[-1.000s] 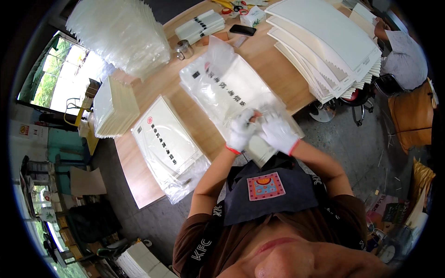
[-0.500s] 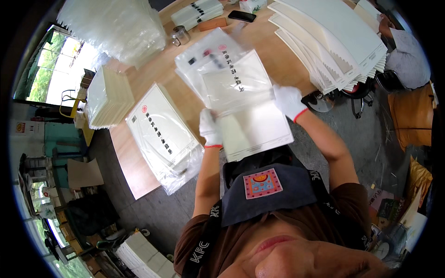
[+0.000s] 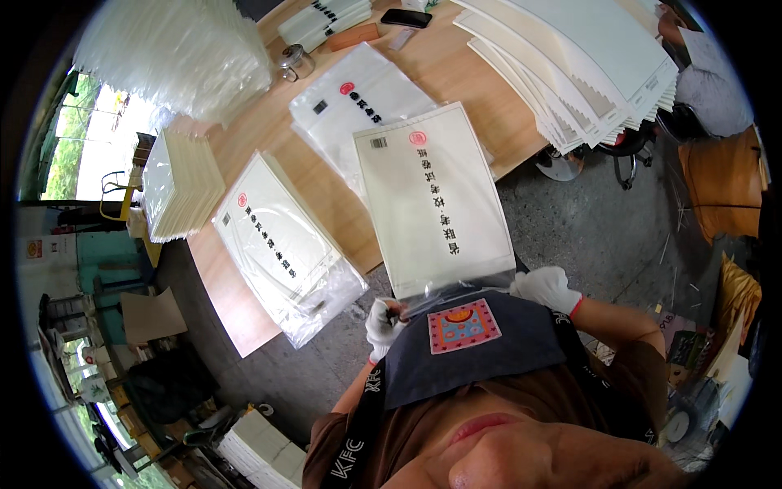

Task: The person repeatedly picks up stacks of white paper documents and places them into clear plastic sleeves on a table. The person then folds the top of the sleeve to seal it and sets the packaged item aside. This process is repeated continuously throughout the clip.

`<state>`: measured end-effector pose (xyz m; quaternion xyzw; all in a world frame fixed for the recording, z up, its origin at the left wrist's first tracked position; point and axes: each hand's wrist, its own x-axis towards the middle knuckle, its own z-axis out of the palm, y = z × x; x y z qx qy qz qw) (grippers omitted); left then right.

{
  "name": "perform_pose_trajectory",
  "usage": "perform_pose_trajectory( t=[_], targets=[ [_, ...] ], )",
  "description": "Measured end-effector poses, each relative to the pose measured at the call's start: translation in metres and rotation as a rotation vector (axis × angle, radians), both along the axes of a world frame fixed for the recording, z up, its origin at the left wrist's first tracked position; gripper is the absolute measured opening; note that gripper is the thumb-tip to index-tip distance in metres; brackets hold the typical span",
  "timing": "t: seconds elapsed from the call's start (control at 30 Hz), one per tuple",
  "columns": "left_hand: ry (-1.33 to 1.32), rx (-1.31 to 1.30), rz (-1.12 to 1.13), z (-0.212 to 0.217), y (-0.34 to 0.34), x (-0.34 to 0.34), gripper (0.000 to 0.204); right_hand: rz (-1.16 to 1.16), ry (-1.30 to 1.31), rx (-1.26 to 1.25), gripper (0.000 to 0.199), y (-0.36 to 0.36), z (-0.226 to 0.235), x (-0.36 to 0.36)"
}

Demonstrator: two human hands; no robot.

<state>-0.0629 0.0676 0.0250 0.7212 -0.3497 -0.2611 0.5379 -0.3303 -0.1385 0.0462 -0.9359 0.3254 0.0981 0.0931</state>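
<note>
Worktop (image 3: pixel 244 301) of bare wood stretches away beyond both hands, carrying everything else. Far off past the right grip, a fanned stack of large white sheets (image 3: pixel 586 73) overhangs the far edge. Well beyond the left grip, a tall heap of clear plastic bags (image 3: pixel 171 49) rises at the far corner, and a squared pile of cream booklets (image 3: pixel 181 194) sits near the side edge.

Held up between the two grips is a white booklet in a clear sleeve (image 3: pixel 432 200), tilted so its printed face looks up at the camera; its lower edge, where the loose plastic bunches, is just at the hands and close to the dark apron (image 3: pixel 481 346). The left hand (image 3: pixel 384 322), in a white glove, is closed on the sleeve's lower left corner. The right hand (image 3: pixel 547 287), also gloved, is at the lower right corner, touching the plastic, though I cannot tell whether its fingers are clamped on it.

Just beyond the left grip lies a bagged stack of booklets (image 3: pixel 285 253) near the worktop's near edge. Straight ahead, partly hidden behind the held booklet, lies a flat pile of printed sleeves (image 3: pixel 358 102). Farther still stand a small glass jar (image 3: pixel 297 59) and a black phone (image 3: pixel 411 17).
</note>
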Motion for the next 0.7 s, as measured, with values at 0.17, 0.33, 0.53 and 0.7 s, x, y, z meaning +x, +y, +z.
perform_pose_trajectory(
  t=[0.17, 0.33, 0.53, 0.7],
  targets=[
    [-0.478, 0.023, 0.080, 0.017, -0.081, 0.015, 0.022, 0.223, -0.012, -0.045, 0.017, -0.065, 0.020, 0.040],
    [-0.469, 0.010, 0.297, 0.003, -0.094, 0.039, 0.022, 0.077, -0.358, 0.442, 0.026, -0.090, 0.020, 0.029],
    [-0.533, 0.139, 0.185, -0.002, -0.084, 0.047, 0.023, -0.860, -0.979, 1.452, 0.036, -0.080, -0.090, 0.095],
    [-0.329, 0.312, -0.091, -0.065, 0.024, 0.027, 0.014, -0.774, -0.998, 1.353, 0.037, -0.120, -0.088, 0.090]
  ],
)
